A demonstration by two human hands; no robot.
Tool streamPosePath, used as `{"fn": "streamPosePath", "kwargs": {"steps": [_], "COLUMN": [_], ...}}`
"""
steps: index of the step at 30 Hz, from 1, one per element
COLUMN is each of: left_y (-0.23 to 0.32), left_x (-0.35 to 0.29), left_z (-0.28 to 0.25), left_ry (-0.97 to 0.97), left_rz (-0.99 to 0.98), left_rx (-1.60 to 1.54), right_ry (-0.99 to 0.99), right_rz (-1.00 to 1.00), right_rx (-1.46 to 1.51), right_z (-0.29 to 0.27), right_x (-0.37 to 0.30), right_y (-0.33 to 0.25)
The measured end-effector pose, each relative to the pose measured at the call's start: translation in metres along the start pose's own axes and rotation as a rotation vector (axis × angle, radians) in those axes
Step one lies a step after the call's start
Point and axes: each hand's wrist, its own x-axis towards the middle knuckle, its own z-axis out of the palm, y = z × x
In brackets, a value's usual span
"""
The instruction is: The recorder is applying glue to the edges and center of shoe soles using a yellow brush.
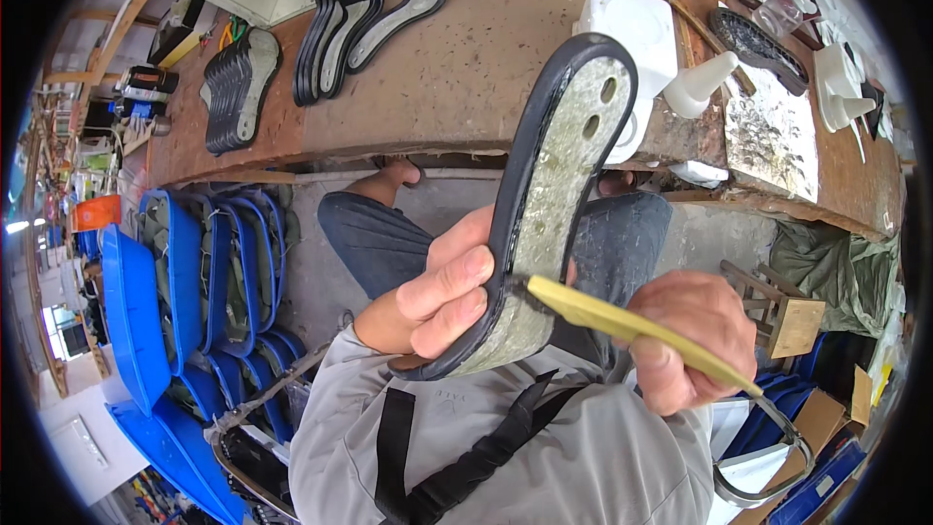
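Observation:
My left hand (445,294) grips a shoe sole (554,194) by its left edge, holding it up lengthwise in front of my body. The sole has a raised black rim around a rough grey inner face, with two oval holes near its far end. In my right hand (695,335) is a brush with a flat yellow handle (632,323). Its dark tip rests on or just over the sole's near half, close to the left rim; exact contact is hard to make out. My fingers are closed around the handle.
On the brown workbench (428,102), several similar soles (241,87) stand stacked at left. A white container (637,19) and a white cone-shaped nozzle (702,86) are at right. Blue crates (136,316) fill the left floor; a small wooden stool (792,321) is at right.

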Motion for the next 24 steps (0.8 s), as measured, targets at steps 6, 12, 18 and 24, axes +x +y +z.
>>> {"fn": "streamPosePath", "kwargs": {"steps": [6,12,18,24], "left_y": [0.024,0.031,0.030,-0.038], "left_x": [0.000,0.003,0.006,0.013], "left_z": [-0.017,-0.011,-0.007,-0.009], "left_ry": [-0.052,-0.103,-0.142,-0.125], "left_rz": [-0.193,-0.413,-0.648,0.285], "left_rx": [-0.137,-0.264,-0.418,1.104], "right_ry": [0.061,0.105,0.028,0.429], "right_rz": [0.004,-0.051,-0.045,0.686], "right_rx": [-0.062,-0.331,-0.169,0.055], "right_z": [-0.001,-0.006,0.001,-0.038], "right_x": [0.010,0.038,0.023,-0.012], "right_y": [0.006,0.009,0.017,0.083]}}
